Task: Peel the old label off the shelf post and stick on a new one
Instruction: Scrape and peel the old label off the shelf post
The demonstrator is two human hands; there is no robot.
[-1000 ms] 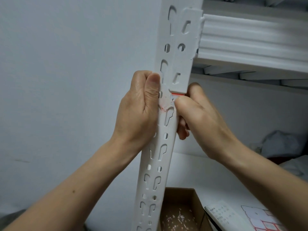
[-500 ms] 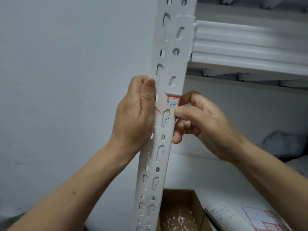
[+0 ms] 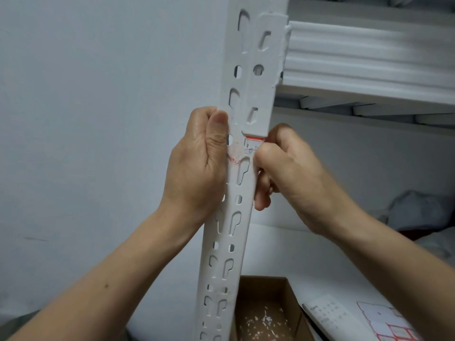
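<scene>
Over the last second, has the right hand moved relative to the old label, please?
Yes. Against the old label on the shelf post, the right hand slid right, uncovering it, then came back left and now covers its right edge.

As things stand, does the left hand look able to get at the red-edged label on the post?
Probably yes. The left hand grips the post level with the label, right beside it, with nothing between. The right hand pinches only the label's right edge.
</scene>
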